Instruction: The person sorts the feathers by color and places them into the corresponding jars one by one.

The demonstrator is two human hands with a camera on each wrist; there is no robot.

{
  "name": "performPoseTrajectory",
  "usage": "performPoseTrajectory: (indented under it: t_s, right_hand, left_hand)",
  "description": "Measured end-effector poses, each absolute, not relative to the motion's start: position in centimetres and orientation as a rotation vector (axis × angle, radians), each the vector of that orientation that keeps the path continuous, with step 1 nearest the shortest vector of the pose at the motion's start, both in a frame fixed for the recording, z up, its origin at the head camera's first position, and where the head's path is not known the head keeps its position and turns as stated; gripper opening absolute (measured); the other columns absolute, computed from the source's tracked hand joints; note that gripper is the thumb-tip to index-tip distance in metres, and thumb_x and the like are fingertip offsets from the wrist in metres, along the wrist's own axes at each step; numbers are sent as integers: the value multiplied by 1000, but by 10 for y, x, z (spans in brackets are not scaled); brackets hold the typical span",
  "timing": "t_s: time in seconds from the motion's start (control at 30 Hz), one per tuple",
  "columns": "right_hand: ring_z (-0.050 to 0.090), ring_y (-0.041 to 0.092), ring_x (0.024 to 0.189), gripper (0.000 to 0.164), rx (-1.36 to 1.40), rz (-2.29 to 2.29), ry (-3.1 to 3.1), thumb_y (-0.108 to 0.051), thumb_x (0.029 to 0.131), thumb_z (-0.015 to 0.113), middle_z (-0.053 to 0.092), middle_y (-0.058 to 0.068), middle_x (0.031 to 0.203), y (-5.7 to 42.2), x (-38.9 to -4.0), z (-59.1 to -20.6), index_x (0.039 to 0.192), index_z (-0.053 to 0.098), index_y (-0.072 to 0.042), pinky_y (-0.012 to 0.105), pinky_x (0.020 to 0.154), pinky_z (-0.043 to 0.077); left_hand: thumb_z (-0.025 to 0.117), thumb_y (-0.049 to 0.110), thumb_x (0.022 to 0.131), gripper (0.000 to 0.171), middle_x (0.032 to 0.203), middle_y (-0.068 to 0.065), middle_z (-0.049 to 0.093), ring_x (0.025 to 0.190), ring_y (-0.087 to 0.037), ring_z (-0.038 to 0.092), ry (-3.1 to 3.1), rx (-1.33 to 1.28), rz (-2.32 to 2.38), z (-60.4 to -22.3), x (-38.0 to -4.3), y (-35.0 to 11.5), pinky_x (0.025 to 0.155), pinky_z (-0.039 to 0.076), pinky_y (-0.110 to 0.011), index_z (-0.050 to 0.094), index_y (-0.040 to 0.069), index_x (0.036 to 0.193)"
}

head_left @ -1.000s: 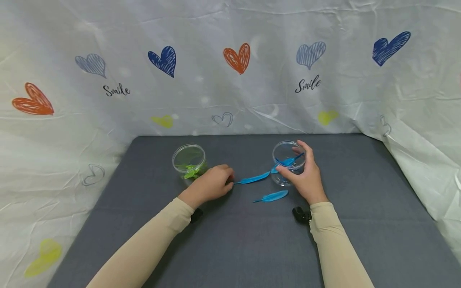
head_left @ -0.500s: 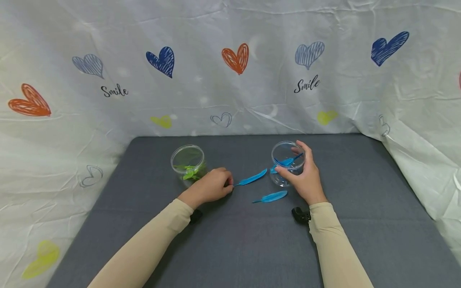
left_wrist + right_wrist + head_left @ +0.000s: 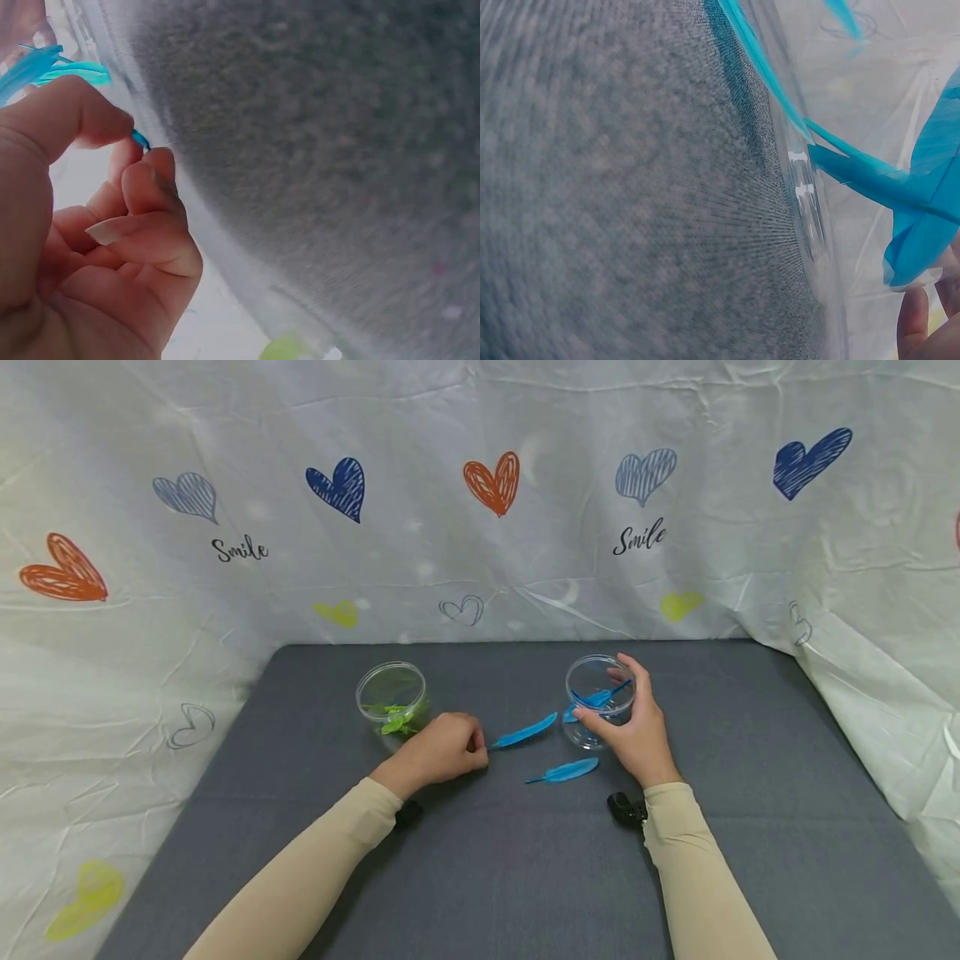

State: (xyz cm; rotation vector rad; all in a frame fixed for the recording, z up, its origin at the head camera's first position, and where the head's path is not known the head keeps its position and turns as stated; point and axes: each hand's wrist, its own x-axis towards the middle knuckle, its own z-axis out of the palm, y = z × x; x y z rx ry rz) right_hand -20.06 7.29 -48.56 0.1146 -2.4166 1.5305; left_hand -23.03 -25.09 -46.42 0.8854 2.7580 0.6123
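My left hand (image 3: 442,747) pinches the quill end of a blue feather (image 3: 525,732) low over the table. In the left wrist view the quill tip (image 3: 140,139) shows between thumb and fingertip. My right hand (image 3: 641,727) grips a clear round jar (image 3: 583,737) from its right side, thumb in front and fingers behind. Blue feathers (image 3: 930,187) show within this jar in the right wrist view. Another blue feather (image 3: 570,770) lies flat on the cloth, in front of the jar.
A second clear jar (image 3: 359,695), with bright green pieces (image 3: 397,720) inside, stands behind my left forearm. Dark grey cloth (image 3: 510,877) covers the table. A white curtain (image 3: 420,552) printed with hearts hangs along the back and sides.
The feather at my left hand has shifted slightly left, its tip now apart from the right jar. My left hand has dropped slightly nearer. The right hand keeps its grip on the jar.
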Motion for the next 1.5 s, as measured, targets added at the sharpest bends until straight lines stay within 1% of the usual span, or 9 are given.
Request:
performPoseTrajectory:
  t_s: [0.13, 0.27, 0.37, 0.43, 0.73, 0.97, 1.17, 1.37, 1.5]
  right_hand:
    - [44, 30, 157, 98, 115, 1535, -2413, -44, 91, 88, 49, 0, 164, 74, -201, -485, 167, 26, -43, 64, 125, 37]
    - [44, 30, 156, 98, 117, 1535, -2410, -44, 92, 87, 49, 0, 164, 75, -201, -485, 167, 26, -43, 64, 125, 38]
    - [44, 31, 156, 98, 116, 1536, -2409, -44, 92, 88, 49, 0, 164, 75, -201, -485, 167, 26, -43, 64, 124, 39]
    - [44, 32, 157, 98, 117, 1535, -2409, -44, 92, 88, 49, 1, 165, 76, -201, -486, 168, 25, -43, 65, 124, 39]
    - [44, 32, 156, 98, 125, 1523, -2413, -45, 92, 87, 49, 2, 165, 76, -201, -486, 167, 25, -44, 66, 125, 37]
    - [45, 31, 156, 98, 126, 1521, -2418, -46, 92, 87, 49, 3, 165, 74, -200, -484, 168, 25, -43, 67, 125, 36]
    - [45, 29, 155, 98, 131, 1523, -2407, -45, 91, 88, 50, 3, 164, 74, -200, -484, 167, 26, -44, 66, 125, 37]
    - [47, 32, 154, 99, 109, 1527, -2426, -48, 90, 88, 49, 7, 165, 75, -200, -484, 167, 25, -46, 66, 124, 39]
    - [46, 34, 154, 100, 110, 1536, -2431, -49, 91, 87, 48, 7, 166, 75, -200, -484, 168, 24, -46, 66, 123, 39]
  left_hand:
    - [69, 10, 92, 10, 76, 3, 60, 59, -9, 51, 2794, 882, 653, -454, -227, -249, 59, 45, -26, 66, 16, 84]
    - [68, 10, 92, 7, 74, 3, 59, 60, -9, 49, 2829, 907, 707, -441, -224, -246, 59, 43, -27, 64, 15, 87]
    - [67, 11, 93, 3, 79, 3, 60, 63, -9, 51, 2850, 953, 752, -431, -224, -244, 62, 46, -28, 65, 13, 93]
    - [66, 10, 93, 4, 82, 3, 61, 66, -9, 53, 2873, 977, 775, -423, -225, -242, 64, 48, -28, 65, 13, 95]
    - [64, 8, 92, 8, 89, 0, 63, 77, -14, 57, 2956, 1058, 808, -385, -232, -233, 70, 52, -30, 66, 14, 96]
    - [63, 9, 94, 9, 95, 0, 64, 85, -14, 58, 2972, 1135, 772, -368, -240, -221, 75, 53, -30, 67, 15, 100]
    - [66, 11, 97, 7, 98, -1, 65, 84, -15, 59, 3003, 1219, 686, -357, -245, -207, 77, 55, -29, 71, 12, 101]
    - [66, 12, 100, 9, 100, -5, 66, 87, -17, 60, 3013, 1285, 597, -346, -246, -189, 78, 56, -31, 74, 10, 103]
    - [65, 13, 103, 11, 100, -4, 66, 87, -17, 60, 3015, 1316, 506, -345, -248, -177, 78, 57, -31, 75, 9, 103]
